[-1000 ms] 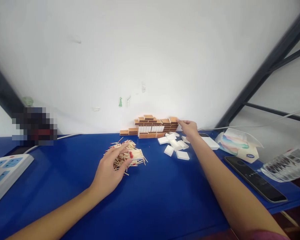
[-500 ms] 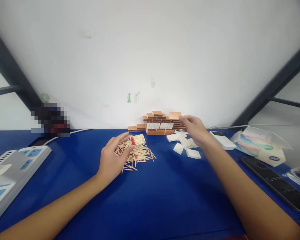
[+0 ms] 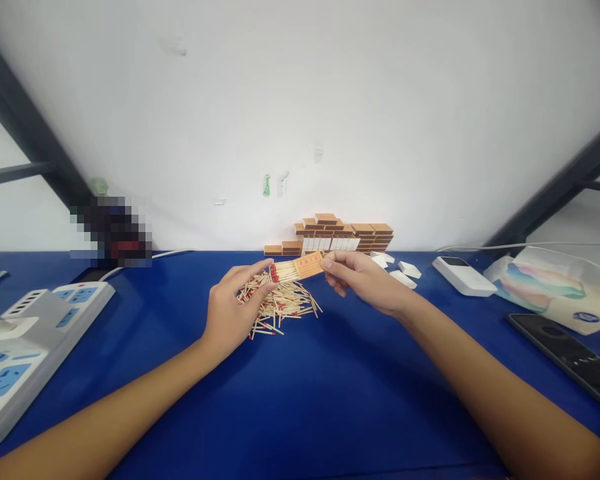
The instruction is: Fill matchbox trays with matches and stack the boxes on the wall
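Orange matchbox sleeve point(image 3: 309, 265) pinched by right hand point(image 3: 363, 280); left hand point(image 3: 233, 308) pinches the filled tray point(image 3: 285, 271) at twelve o'clock, above the match pile point(image 3: 280, 303). Risk: misaligned tray jams, spilling matches.

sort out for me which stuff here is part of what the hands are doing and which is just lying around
In use:
- left hand, holding a tray of matches
- right hand, holding the orange sleeve
- loose match pile
- stacked matchboxes
- white trays

Lying about:
- power strip
- white device
- tissue pack
- phone
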Tool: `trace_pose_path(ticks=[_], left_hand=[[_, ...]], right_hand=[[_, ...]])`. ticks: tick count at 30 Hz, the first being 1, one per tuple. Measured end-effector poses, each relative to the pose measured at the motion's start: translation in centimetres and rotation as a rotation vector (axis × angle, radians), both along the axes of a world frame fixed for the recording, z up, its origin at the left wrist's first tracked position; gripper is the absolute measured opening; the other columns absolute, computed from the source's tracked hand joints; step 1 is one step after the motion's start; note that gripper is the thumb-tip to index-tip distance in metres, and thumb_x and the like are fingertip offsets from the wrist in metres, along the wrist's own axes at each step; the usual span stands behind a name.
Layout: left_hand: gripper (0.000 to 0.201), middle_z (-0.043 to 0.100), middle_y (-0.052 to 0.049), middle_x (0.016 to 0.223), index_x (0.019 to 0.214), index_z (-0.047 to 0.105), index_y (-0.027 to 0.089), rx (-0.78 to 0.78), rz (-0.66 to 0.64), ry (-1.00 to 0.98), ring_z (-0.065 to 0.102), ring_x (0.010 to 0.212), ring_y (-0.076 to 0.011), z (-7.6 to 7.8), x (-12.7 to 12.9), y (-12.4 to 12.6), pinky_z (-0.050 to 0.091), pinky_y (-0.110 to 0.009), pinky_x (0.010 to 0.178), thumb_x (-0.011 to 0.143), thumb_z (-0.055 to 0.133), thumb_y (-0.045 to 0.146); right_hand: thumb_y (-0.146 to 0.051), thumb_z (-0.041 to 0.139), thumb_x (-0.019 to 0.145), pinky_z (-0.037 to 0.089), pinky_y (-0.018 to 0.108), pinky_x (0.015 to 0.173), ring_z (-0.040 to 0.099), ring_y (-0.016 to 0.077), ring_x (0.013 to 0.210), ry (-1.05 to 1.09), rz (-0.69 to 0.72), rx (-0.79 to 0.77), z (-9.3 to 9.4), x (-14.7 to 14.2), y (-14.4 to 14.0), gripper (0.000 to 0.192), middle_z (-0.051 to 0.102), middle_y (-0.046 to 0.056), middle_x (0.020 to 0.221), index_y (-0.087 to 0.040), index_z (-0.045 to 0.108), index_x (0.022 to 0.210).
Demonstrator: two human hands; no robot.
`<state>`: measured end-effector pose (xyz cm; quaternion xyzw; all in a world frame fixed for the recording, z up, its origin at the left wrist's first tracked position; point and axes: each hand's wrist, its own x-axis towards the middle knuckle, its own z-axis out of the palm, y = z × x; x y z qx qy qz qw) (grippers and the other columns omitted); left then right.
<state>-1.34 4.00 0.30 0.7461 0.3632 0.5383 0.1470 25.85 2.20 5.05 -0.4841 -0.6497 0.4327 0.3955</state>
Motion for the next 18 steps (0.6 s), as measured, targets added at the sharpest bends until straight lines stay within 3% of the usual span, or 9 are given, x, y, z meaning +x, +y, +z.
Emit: trace_pose_path(ticks=[5,8,10,12,15,16,18], left_hand=[[0.033,0.079,-0.002,0.119,0.127,0.076,0.032,-0.022,0.005,0.008,0.075,0.109,-0.0215,0.2,0.0,0.1,0.061,-0.040,0.100,0.094,0.076,0.033],[0.037,0.078,-0.002,0.125,0.131,0.074,0.032,-0.036,-0.025,-0.012,0.075,0.114,-0.0223,0.3,0.0,0.1,0.061,-0.041,0.105,0.094,0.077,0.034],[0.041,0.078,-0.003,0.128,0.134,0.072,0.030,-0.065,-0.059,-0.033,0.075,0.119,-0.0228,0.3,0.0,0.1,0.060,-0.041,0.109,0.093,0.077,0.034],[0.041,0.078,-0.004,0.128,0.133,0.072,0.028,-0.078,-0.068,-0.051,0.074,0.120,-0.0233,0.4,0.2,-0.1,0.060,-0.041,0.110,0.092,0.078,0.034],[0.044,0.079,-0.004,0.126,0.133,0.072,0.026,-0.062,-0.016,-0.098,0.075,0.119,-0.0239,0.5,0.5,-0.5,0.060,-0.041,0.110,0.090,0.081,0.032],[0.047,0.079,-0.004,0.125,0.135,0.070,0.025,-0.063,0.000,-0.112,0.075,0.119,-0.0241,0.6,0.6,-0.7,0.060,-0.041,0.111,0.089,0.082,0.031],[0.052,0.080,-0.004,0.123,0.138,0.068,0.025,-0.084,0.002,-0.122,0.075,0.120,-0.0249,0.6,0.7,-1.0,0.059,-0.042,0.112,0.089,0.083,0.031]], right_hand=[[-0.055,0.063,0.099,0.044,0.030,0.060,0.053,0.0126,0.062,-0.024,0.110,-0.083,0.0,0.1,-0.2,0.038,0.060,-0.001,0.076,-0.023,0.056,0.081],[-0.059,0.061,0.100,0.045,0.030,0.059,0.054,0.0127,0.061,-0.036,0.121,-0.048,-0.2,0.1,-0.1,0.041,0.060,-0.001,0.074,-0.023,0.054,0.081],[-0.063,0.060,0.099,0.047,0.030,0.058,0.055,0.0130,0.061,-0.035,0.054,0.013,-0.5,-0.2,0.2,0.043,0.059,-0.001,0.074,-0.024,0.055,0.084],[-0.068,0.061,0.096,0.051,0.031,0.059,0.062,0.0164,0.071,0.037,-0.114,0.103,-1.1,-1.0,0.3,0.043,0.064,0.002,0.085,-0.025,0.057,0.094],[-0.072,0.056,0.096,0.062,0.041,0.082,0.066,0.0269,0.117,0.251,-0.407,0.255,-2.0,-3.4,-0.6,0.053,0.065,0.010,0.132,-0.029,0.055,0.127],[-0.073,0.050,0.099,0.059,0.046,0.098,0.060,0.0281,0.131,0.283,-0.399,0.258,-2.2,-4.5,-1.2,0.057,0.061,0.010,0.144,-0.031,0.052,0.138],[-0.072,0.044,0.102,0.047,0.050,0.118,0.049,0.0288,0.147,0.294,-0.156,0.176,-2.6,-6.4,-2.8,0.066,0.050,0.008,0.161,-0.034,0.043,0.156]])
